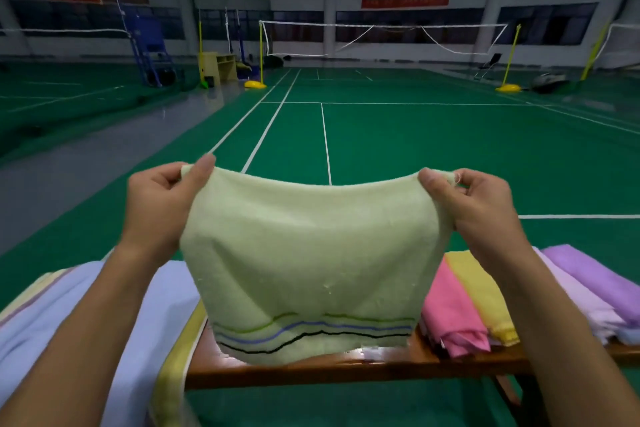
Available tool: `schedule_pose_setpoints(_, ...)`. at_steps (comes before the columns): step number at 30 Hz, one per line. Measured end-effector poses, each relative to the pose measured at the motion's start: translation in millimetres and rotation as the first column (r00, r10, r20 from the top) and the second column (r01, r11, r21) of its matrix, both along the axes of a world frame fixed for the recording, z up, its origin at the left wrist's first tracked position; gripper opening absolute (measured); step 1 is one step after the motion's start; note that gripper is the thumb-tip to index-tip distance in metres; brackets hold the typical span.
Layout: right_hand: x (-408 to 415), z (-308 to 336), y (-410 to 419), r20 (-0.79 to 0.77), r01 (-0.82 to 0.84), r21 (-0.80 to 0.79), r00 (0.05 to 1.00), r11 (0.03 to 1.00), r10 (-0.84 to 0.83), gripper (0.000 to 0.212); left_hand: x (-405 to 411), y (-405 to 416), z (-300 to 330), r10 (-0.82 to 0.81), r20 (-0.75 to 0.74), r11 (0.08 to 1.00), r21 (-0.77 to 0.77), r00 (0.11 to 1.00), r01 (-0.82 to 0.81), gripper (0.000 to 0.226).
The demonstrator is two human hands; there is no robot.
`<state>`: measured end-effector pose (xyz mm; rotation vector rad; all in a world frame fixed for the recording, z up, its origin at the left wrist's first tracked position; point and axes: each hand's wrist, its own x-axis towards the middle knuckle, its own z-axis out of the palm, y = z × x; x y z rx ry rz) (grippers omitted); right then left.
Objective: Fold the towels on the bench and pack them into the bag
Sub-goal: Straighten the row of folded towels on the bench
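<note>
Green court flooring lay behind a pale green towel [311,253] hanging upright over the wooden bench [346,367]. Its top corners, at ten and two o'clock, were pinched between thumb and curled fingers of the left hand [162,204] and right hand [474,211]. Pink towel [450,315] lay at four o'clock.

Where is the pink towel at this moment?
In the head view, the pink towel lies on the wooden bench, right of the held green towel and directly left of a yellow towel.
</note>
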<state>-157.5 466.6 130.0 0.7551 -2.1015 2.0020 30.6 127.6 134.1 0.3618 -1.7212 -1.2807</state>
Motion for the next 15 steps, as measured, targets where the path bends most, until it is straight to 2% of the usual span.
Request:
schedule_pose_setpoints(4, 16, 19, 3, 0.059, -0.122, -0.111, 0.99, 0.986, 0.129, 0.036, 18, 3, 20, -0.139, 0.04, 0.983, 0.123, 0.99, 0.133, 0.038)
schedule_pose_setpoints(7, 9, 11, -7, 0.135, -0.153, -0.158, 0.975, 0.976, 0.175, 0.025, 13, -8, 9, -0.11, 0.085, 0.989, 0.11, 0.99, 0.101, 0.04)
schedule_pose_setpoints(12, -36, -59, -40, 0.224, -0.066, 0.062, 0.973, 0.996, 0.051, 0.035, -22, -42, -57, -0.045, 0.202, 0.986, 0.165, 0.978, 0.011, 0.054)
schedule_pose_setpoints(15, -68, -114, -65, 0.162, 0.012, 0.256, 0.985, 0.967, -0.055, 0.051, -47, -57, -102, -0.028, 0.251, 0.97, 0.242, 0.968, -0.035, 0.06)
